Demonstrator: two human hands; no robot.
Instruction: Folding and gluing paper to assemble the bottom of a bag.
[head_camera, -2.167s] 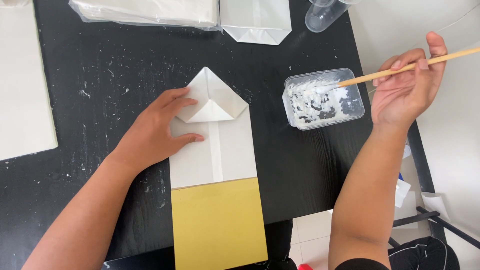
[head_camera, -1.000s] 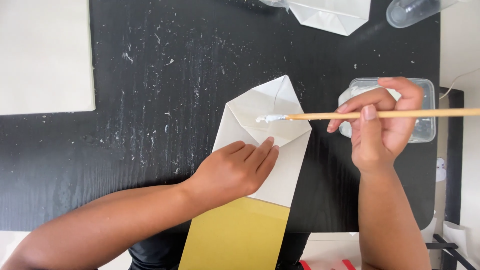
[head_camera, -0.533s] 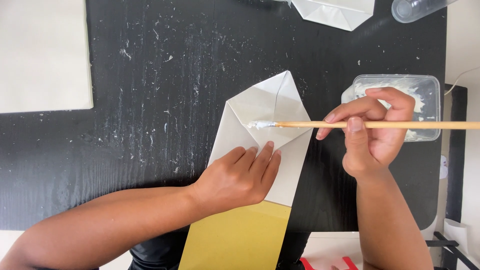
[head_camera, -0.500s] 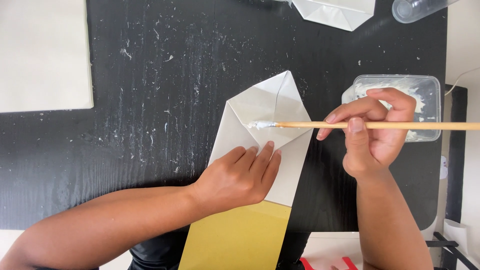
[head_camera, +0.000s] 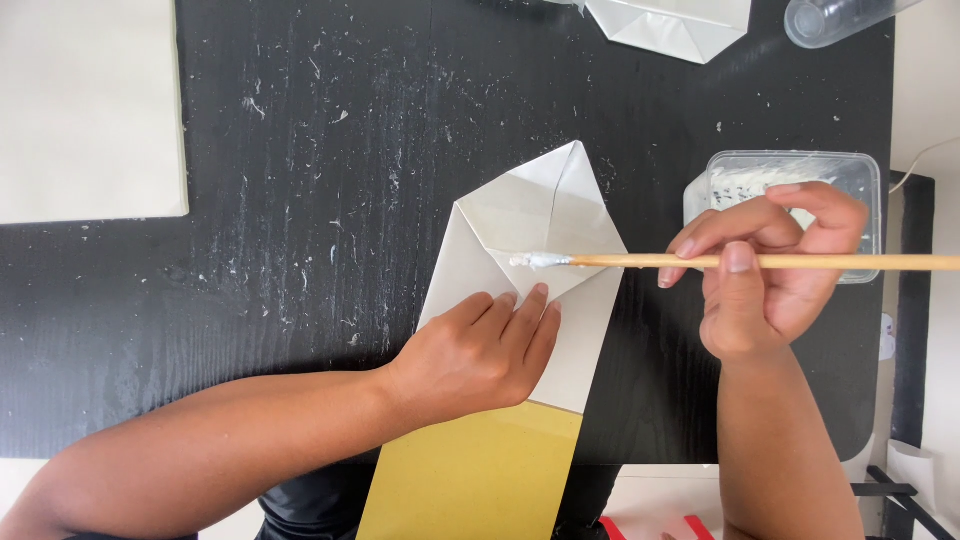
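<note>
Pinning the folded white paper bag (head_camera: 530, 260) flat at table centre, the left hand (head_camera: 480, 350) risks smearing if its fingertips meet paste from the wooden brush (head_camera: 740, 262) pinched by the right hand (head_camera: 765, 270).

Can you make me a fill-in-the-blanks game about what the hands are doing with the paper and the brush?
1. The left hand presses flat on the folded ____ paper.
2. The right hand holds a thin wooden ____ with paste on its tip.
3. The clear tub of white paste sits just beyond the ____ hand.
4. The table under everything is ____ with white specks.

Missing words: white; brush; right; black
</note>
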